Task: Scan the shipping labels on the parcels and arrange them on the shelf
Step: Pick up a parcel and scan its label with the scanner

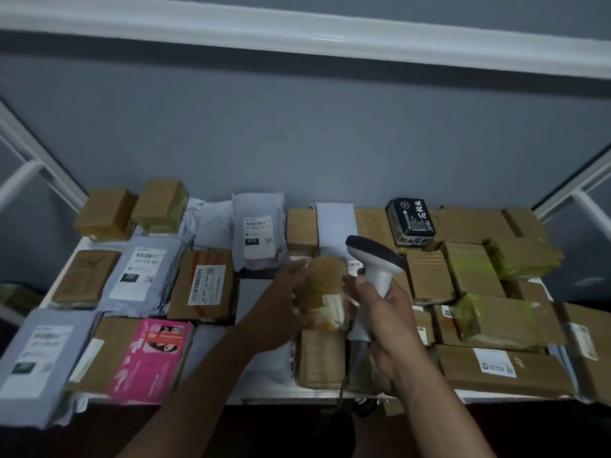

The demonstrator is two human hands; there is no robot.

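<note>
My left hand (281,305) holds a small brown taped parcel (325,290) above the middle of the shelf, fingers curled round its left side. Its label is blurred. My right hand (380,312) grips the handle of a white and grey barcode scanner (375,259), whose head points left, just over the parcel's right edge. The shelf board (264,396) is covered with many parcels: brown boxes, grey mailer bags with white labels, a pink package (152,355) at the front left and a black packet (411,218) at the back right.
White shelf posts rise at the left (39,160) and right (575,186). An upper shelf rail (297,31) runs across the top. A grey wall stands behind. Boxes wrapped in yellow tape (522,257) crowd the right side. The scanner's cable (342,388) hangs over the front edge.
</note>
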